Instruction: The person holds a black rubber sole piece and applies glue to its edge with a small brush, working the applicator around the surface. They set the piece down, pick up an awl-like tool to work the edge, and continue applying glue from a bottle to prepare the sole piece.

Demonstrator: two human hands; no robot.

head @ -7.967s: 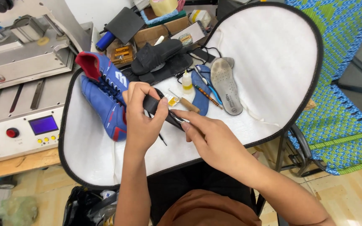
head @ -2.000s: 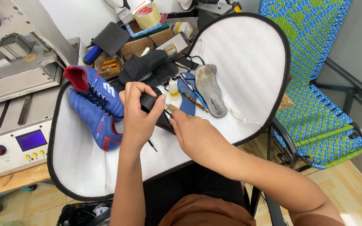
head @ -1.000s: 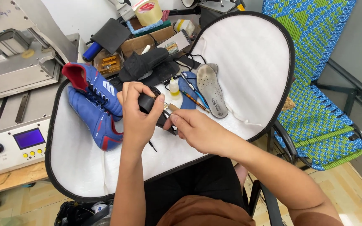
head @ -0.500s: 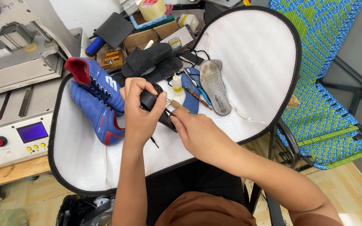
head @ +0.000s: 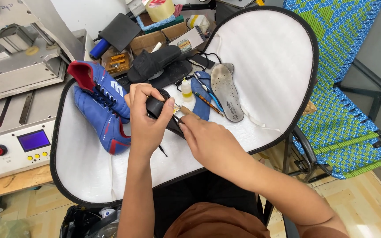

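Left hand: our left hand is wrapped around a black strap, thumb and fingers closed on it, above the middle of the white board that serves as our table.
Right hand: our right hand pinches a thin tool with a wooden handle between narrowed fingertips, its tip touching the strap just beside the left thumb.
Strap: it hangs in the air over the board, not resting on it; one end slants down towards our right hand.
Risk: we judge the tool tip could slip off the strap and prick the left thumb, since the two are so close; a loose grip could also let the strap twist.
Shoes: two blue shoes lie along the left edge of the board, one partly on the other, just beside our left hand.
Small bottle: a glue bottle stands upright just behind the strap; we think a stray elbow or hand could tip it.
Insoles: a grey insole and a blue one lie right of the bottle, pencils across the blue.
Far edge: a black sandal, boxes and a tape roll crowd the far left corner.
Room: a grey machine with a small screen stands left of the board, a blue-and-green woven chair right, wooden floor below.
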